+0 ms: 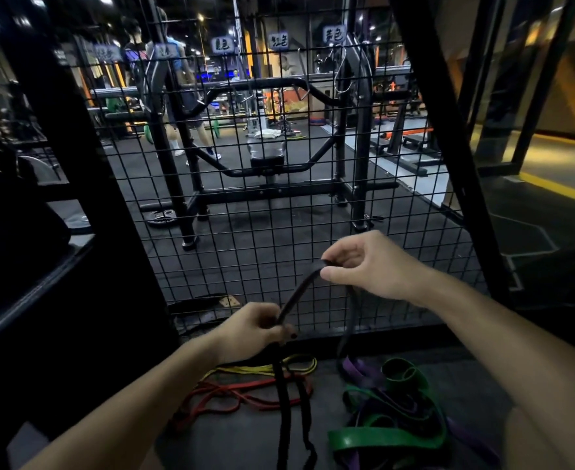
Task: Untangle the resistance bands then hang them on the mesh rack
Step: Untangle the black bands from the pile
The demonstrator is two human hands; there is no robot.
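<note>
I hold a black resistance band (298, 293) in both hands in front of the mesh rack (245, 205). My right hand (367, 266) pinches its top fold between thumb and fingers. Lower and to the left, my left hand (252, 330) is closed around the same band, and its strands hang from there to the floor. On the floor lie a yellow band (262, 369), a red band (231, 395), and a tangled heap of green bands (391, 432) and purple bands (360, 371).
Metal hooks (338, 67) and several small label cards (334, 34) sit near the top of the mesh. A dark cabinet or shelf (42, 266) stands close on the left, a black post (448, 140) on the right. Behind the mesh are gym machines and a person.
</note>
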